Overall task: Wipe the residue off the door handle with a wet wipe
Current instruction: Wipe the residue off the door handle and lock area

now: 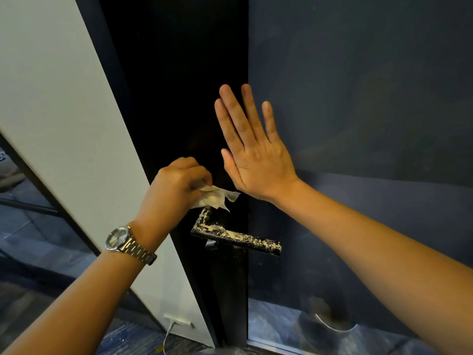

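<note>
Left hand: our left hand (179, 185) is curled round a bunched wet wipe (217, 198), pinching it between thumb and fingers; a watch (119, 238) sits on that wrist.
Right hand: our right hand (256, 155) is spread wide, with its fingers straight and holding nothing. It lies flat at the edge of the dark door (192, 98), above the handle, and seems to steady the door.
Door handle: the black lever door handle (238, 237) sits low on the door, below both hands, with its long arm pointing right.
Residue: pale crusty residue (256, 240) speckles the long arm and the short arm near the pivot. We judge the wiping has barely begun.
Wet wipe position: the wipe hangs just above the short arm. We cannot tell whether its lower corner touches it.
Risk, door swing: if we push hard on the handle, the door may move away from us unless the right hand really braces it.
Risk, lever dips: pressure on the long arm may turn the lever down, so the wipe skids off rather than scrubs.
Risk, smearing: the crust looks dry and thick, so one small wad may spread it or drop crumbs to the floor.
Risk, grip: the wipe is held by a small pinch and could tear or slip out on the rough patches.
</note>
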A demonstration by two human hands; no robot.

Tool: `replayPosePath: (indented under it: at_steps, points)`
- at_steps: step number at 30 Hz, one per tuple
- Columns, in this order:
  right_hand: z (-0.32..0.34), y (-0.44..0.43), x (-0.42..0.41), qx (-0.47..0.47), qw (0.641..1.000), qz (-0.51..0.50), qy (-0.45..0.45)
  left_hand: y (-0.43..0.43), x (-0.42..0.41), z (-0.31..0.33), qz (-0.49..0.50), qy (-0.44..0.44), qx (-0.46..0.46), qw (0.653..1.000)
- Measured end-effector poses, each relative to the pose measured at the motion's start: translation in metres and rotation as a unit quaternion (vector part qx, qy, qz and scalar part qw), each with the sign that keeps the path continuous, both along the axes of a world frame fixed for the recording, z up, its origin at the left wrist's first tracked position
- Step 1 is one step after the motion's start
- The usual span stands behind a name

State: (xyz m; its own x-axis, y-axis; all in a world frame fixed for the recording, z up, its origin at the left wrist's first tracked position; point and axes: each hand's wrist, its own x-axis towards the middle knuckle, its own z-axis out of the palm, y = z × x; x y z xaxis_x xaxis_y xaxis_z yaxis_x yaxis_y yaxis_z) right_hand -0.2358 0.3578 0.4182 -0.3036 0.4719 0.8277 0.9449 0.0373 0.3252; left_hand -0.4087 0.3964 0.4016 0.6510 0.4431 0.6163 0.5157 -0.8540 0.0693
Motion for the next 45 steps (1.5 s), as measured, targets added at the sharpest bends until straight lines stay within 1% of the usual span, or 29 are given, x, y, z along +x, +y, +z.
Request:
replayPosePath:
  at_steps: [5, 8, 10, 12, 16, 18, 21, 26, 28, 30, 31, 32, 33, 36, 37, 38, 41, 42, 43, 45]
  points:
    - [0.001, 0.000, 0.000, 0.002, 1.000, -0.011, -0.014, -0.009, 0.013, 0.002, 0.007, 0.021, 0.019, 1.000]
    - [0.000, 0.000, 0.000, 0.011, 0.999, -0.021, -0.028, -0.009, 0.004, 0.001, 0.069, -0.016, 0.018, 0.997]
    - [0.001, 0.000, 0.001, 0.017, 0.999, -0.027, -0.033, -0.010, 0.004, 0.002, 0.083, -0.033, 0.017, 0.996]
    - [0.001, 0.000, 0.001, 0.017, 0.999, -0.030, -0.033, -0.014, 0.010, 0.002, 0.062, -0.022, 0.011, 0.998]
    - [0.000, 0.000, 0.000, 0.019, 0.999, -0.035, -0.035, -0.019, 0.022, 0.001, 0.002, 0.026, 0.004, 1.000]
    - [0.001, 0.000, 0.000, 0.018, 0.999, -0.029, -0.031, -0.015, 0.018, 0.001, 0.001, 0.022, -0.006, 1.000]
    - [0.001, 0.001, 0.000, 0.018, 0.999, -0.026, -0.030, -0.009, 0.007, 0.001, 0.017, -0.016, -0.016, 1.000]
    - [0.001, 0.000, -0.001, 0.025, 0.999, -0.034, -0.034, -0.021, 0.024, -0.008, -0.002, 0.008, -0.030, 1.000]
    - [0.001, 0.000, -0.001, 0.024, 0.999, -0.029, -0.031, -0.023, 0.021, -0.013, 0.008, -0.027, -0.047, 0.998]
    - [0.002, -0.001, -0.002, 0.021, 0.999, -0.021, -0.026, -0.019, 0.007, -0.016, 0.055, -0.101, -0.087, 0.990]
    - [0.003, -0.001, -0.002, 0.020, 0.999, -0.019, -0.024, -0.017, 0.001, -0.017, 0.073, -0.129, -0.107, 0.983]
    - [0.003, -0.001, -0.002, 0.019, 0.999, -0.019, -0.022, -0.016, -0.003, -0.019, 0.078, -0.138, -0.118, 0.980]
    - [0.003, -0.001, -0.002, 0.020, 0.999, -0.020, -0.022, -0.016, -0.003, -0.019, 0.072, -0.129, -0.121, 0.981]
    - [0.003, -0.001, -0.003, 0.022, 0.999, -0.027, -0.026, -0.023, 0.007, -0.018, 0.049, -0.050, -0.097, 0.993]
    - [0.003, -0.001, -0.003, 0.023, 0.999, -0.029, -0.027, -0.024, 0.009, -0.015, 0.041, -0.039, -0.093, 0.994]
    - [0.003, -0.001, -0.003, 0.023, 0.999, -0.028, -0.028, -0.022, 0.008, -0.014, 0.045, -0.044, -0.103, 0.993]
    - [0.003, -0.002, -0.003, 0.023, 0.999, -0.030, -0.029, -0.020, -0.002, -0.016, 0.133, -0.101, -0.172, 0.971]
    - [0.003, -0.002, -0.003, 0.022, 0.999, -0.032, -0.030, -0.020, -0.003, -0.017, 0.146, -0.114, -0.176, 0.967]
    - [0.002, -0.001, -0.002, 0.023, 0.999, -0.034, -0.032, -0.023, -0.001, -0.018, 0.144, -0.113, -0.166, 0.969]
    - [0.002, -0.001, -0.002, 0.025, 0.998, -0.038, -0.035, -0.027, 0.006, -0.015, 0.109, -0.084, -0.141, 0.980]
